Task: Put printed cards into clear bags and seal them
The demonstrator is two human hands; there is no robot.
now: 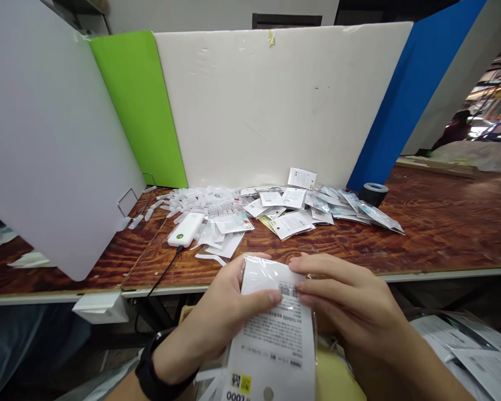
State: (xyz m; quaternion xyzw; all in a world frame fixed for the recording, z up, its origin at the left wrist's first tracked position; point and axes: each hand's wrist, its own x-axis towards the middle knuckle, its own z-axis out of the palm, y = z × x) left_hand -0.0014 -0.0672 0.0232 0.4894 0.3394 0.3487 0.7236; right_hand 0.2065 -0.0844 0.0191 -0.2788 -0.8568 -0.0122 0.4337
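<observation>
A clear plastic packet with a white printed card point(271, 340) inside is held up in front of me, its print upside down to me. My left hand point(229, 303) grips the packet's left side, thumb across its front near the barcode; a black band is on that wrist. My right hand point(350, 301) has its fingers on the packet's upper right edge, and its thumb is hidden. Beyond the hands lies a pile of similar packets point(292, 223) on the wooden table. Left of it is a heap of small whitish translucent plastic pieces point(200, 197).
A white power bank point(186, 229) with a black cable lies on the table. A black tape roll point(373, 195) stands at right. White, green and blue boards point(275, 111) wall in the table. More packets point(476, 345) sit low at right, and yellow material point(338, 373) lies below my hands.
</observation>
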